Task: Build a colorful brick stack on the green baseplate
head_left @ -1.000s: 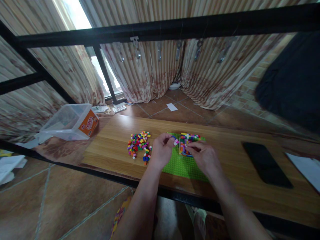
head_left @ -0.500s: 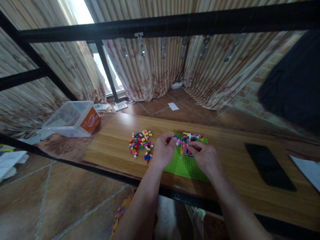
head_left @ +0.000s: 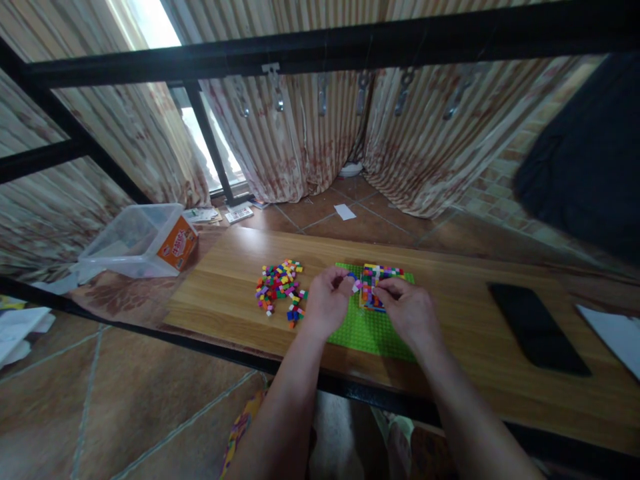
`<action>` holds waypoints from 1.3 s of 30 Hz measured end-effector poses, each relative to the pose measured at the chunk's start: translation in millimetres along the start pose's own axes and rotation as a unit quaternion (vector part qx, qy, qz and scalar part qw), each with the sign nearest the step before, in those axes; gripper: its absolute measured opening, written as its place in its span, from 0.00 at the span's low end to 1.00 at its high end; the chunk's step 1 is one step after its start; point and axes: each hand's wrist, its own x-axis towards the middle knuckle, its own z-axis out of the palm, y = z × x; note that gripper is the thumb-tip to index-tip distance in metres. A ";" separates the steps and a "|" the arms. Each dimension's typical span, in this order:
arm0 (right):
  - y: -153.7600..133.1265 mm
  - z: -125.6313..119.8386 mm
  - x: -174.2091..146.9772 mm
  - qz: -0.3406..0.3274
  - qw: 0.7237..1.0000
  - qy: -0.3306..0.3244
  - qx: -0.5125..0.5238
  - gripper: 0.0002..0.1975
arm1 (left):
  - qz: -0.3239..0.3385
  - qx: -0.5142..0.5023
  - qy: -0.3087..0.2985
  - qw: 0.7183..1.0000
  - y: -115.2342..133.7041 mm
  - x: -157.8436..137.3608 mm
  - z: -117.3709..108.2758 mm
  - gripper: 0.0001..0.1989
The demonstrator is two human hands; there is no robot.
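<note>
On the box (head_left: 143, 266), the orange label (head_left: 177, 247) carries white characters, but they are too small and blurred to be read.

Striped, pleated curtains (head_left: 310, 147) with reddish blotches are hanging down to the brown tiled floor (head_left: 165, 387), and bright daylight is coming through a narrow window (head_left: 200, 140) between them on the left. A black metal frame (head_left: 320, 50) is crossing in front of the curtains, with a row of shiny hooks (head_left: 323, 100) hanging from its bar, while a wall (head_left: 493, 180) of tan, brick-like blocks is showing on the right. Below, a long wood-grain tabletop (head_left: 220, 280) is stretching across, its far left corner catching a pale sheen, and light grout lines are running over the floor.
</note>
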 end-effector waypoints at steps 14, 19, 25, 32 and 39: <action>-4.7 -3.4 2.1 -0.020 1.000 0.000 0.023 0.11 | -0.027 -0.093 -0.020 0.995 0.5 -3.8 6.3 0.06; -8.5 -14.3 -0.6 0.012 0.979 -0.071 0.193 0.17 | -0.026 -0.114 -0.025 0.993 4.5 -5.6 8.2 0.07; -18.3 -16.5 -2.5 0.050 0.946 -0.118 0.297 0.18 | -0.030 -0.118 -0.062 0.991 7.4 -7.4 14.9 0.06; -22.0 -22.1 -6.1 0.086 0.928 -0.133 0.337 0.18 | -0.026 -0.069 -0.116 0.991 8.5 -8.5 13.2 0.04; -17.4 -28.8 -5.3 0.103 0.911 -0.123 0.379 0.18 | 0.007 -0.025 -0.139 0.990 10.7 -9.3 10.8 0.06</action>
